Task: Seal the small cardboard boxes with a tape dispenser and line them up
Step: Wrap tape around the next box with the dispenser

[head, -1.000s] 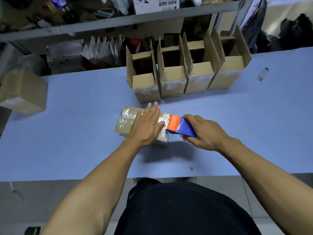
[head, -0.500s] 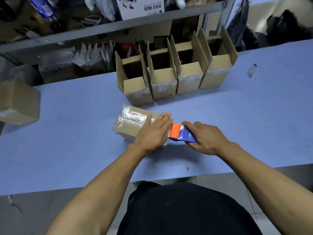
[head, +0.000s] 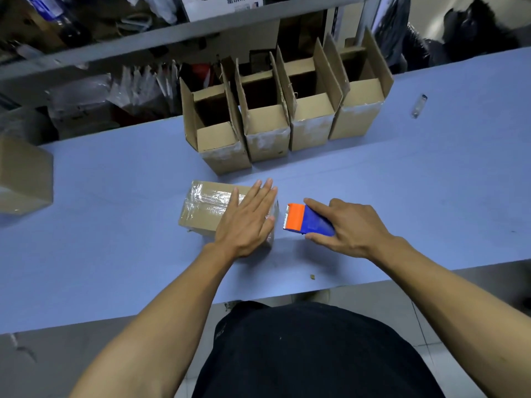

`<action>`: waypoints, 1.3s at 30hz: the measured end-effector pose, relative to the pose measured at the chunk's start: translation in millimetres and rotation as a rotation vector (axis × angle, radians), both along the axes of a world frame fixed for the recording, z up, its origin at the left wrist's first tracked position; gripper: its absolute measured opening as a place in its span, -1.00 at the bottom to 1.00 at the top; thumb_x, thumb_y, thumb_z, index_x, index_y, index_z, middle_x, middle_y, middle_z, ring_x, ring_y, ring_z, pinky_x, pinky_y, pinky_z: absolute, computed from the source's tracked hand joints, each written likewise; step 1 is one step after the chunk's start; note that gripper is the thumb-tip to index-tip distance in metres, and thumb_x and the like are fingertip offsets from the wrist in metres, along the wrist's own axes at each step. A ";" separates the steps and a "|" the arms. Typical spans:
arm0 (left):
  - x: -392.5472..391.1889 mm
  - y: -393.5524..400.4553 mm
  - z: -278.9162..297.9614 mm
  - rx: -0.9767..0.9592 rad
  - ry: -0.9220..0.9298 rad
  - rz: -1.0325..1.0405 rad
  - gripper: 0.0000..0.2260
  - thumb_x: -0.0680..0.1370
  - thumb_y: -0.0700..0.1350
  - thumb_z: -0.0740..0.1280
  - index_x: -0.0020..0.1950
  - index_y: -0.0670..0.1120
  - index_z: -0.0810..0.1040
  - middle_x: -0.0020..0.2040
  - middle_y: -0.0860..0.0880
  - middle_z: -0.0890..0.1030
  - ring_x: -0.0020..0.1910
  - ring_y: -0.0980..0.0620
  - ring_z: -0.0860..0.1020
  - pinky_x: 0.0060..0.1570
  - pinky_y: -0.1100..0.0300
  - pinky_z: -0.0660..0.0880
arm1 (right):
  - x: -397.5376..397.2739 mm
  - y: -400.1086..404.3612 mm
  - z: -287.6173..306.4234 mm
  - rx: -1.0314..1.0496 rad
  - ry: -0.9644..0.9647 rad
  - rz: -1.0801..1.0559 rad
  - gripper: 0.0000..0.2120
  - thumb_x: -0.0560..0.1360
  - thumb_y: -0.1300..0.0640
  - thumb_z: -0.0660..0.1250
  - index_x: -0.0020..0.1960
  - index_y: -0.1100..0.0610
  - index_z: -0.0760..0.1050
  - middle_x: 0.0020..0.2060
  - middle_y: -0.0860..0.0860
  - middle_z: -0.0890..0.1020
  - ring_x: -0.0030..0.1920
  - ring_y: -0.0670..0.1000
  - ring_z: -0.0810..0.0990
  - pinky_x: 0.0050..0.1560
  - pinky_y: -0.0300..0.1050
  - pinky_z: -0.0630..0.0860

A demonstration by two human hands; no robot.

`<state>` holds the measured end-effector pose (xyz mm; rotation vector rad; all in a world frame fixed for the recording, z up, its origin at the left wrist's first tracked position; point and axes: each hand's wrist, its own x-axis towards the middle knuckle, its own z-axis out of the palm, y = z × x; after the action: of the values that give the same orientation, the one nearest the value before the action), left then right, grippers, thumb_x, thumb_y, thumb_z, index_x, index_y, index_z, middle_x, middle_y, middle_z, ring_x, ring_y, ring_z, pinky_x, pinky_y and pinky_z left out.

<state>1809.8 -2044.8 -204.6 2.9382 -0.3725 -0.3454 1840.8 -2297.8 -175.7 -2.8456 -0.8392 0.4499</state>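
The blue tabletop (head: 100,225) carries everything, and along its far edge four small cardboard boxes (head: 267,122) stand side by side, touching, flaps up and open at the top; as far as their dark insides show, they hold nothing. Another box (head: 23,176) lies at the left edge. Nearer, the taped box (head: 207,208) lies flat under the left hand (head: 247,219), whose straight fingers press its top. A moment ago the tape dispenser (head: 307,219) was touching that box's right end; now it sits just beside it, apart, gripped by the right hand (head: 350,225). The strip looks cut, so this seam is probably finished and the box ready to join the row.
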 end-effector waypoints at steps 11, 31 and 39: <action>-1.9 -7.6 -0.4 -0.037 0.007 0.059 -0.37 0.56 0.13 -0.24 0.62 0.00 0.04 0.63 0.10 0.03 0.60 0.08 -0.12 0.49 -0.21 -0.17 | 2.9 102.9 47.6 -0.280 -0.121 -0.047 -0.75 0.57 0.09 0.23 0.23 0.08 0.49 0.10 0.01 0.62 0.12 0.07 0.61 -0.13 -0.11 0.33; 24.0 41.7 28.9 -0.171 0.150 0.092 -0.41 0.57 0.29 0.11 0.57 0.11 0.19 0.53 0.06 0.32 0.50 -0.01 0.26 0.47 -0.14 0.12 | 16.6 42.8 18.8 0.189 0.139 -0.430 -0.35 0.47 -0.31 0.32 0.49 -0.12 0.28 0.15 -0.03 0.61 0.14 0.09 0.55 -0.13 -0.12 0.35; 15.1 40.5 29.3 -0.082 0.107 0.404 -0.36 0.52 0.40 0.14 0.47 0.09 0.16 0.28 -0.06 0.55 0.18 -0.21 0.54 -0.01 0.00 0.43 | 19.4 56.7 48.7 0.493 0.181 -0.440 -0.35 0.40 -0.31 0.42 0.44 -0.21 0.37 0.27 -0.18 0.57 0.21 -0.02 0.53 0.18 -0.02 0.50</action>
<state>1824.9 -2004.2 -175.2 2.8067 0.2157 -0.4144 1860.2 -2241.0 -127.1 -2.3828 -0.2297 0.3681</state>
